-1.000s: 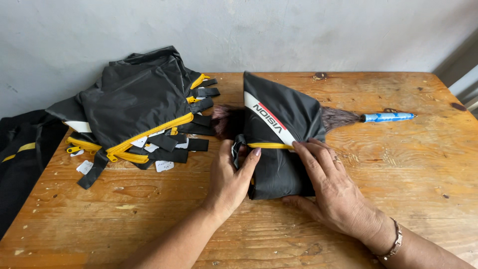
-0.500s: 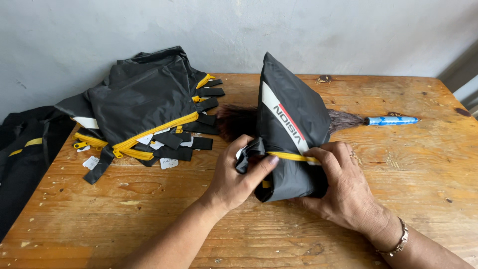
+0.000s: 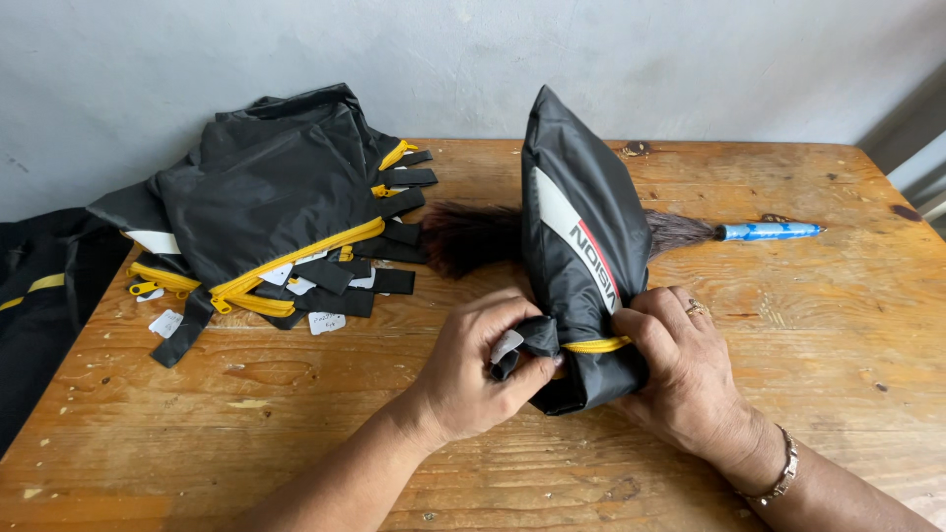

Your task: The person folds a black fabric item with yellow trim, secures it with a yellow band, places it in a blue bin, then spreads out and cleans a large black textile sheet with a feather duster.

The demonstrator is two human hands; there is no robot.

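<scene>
Black fabric pouch (image 3: 576,227) with a yellow zipper (image 3: 595,346) and a white-and-red stripe, stood on end between both hands, its pointed top tilted up and away from them. Lower end bunched together; zipper runs across it between the two hands.

Left hand (image 3: 480,369) closed on the pouch's near corner, thumb and fingers pinching a black tab with a small white tag at the zipper's end. Right hand (image 3: 680,369) wrapped around the other side of the pouch's lower end, fingers curled into the fabric, thumb pressed close to the zipper. Ring on one finger, metal bracelet (image 3: 778,477) at the wrist.

Behind the pouch, beyond both hands: a feather duster (image 3: 473,236) lying flat, dark bristles showing on the left-hand side, blue handle (image 3: 769,232) sticking out past the right hand's side. Middle part hidden by the pouch.

Farther off, beyond and outward of the left hand: a heap of the same black pouches (image 3: 276,207), yellow zippers and black tabs fanned toward the duster, small white tags scattered along the near edge. Well apart from the hands.

Everything sits on a worn wooden tabletop (image 3: 838,325). More black fabric (image 3: 44,296) hangs off its edge past the heap. Grey wall behind.
</scene>
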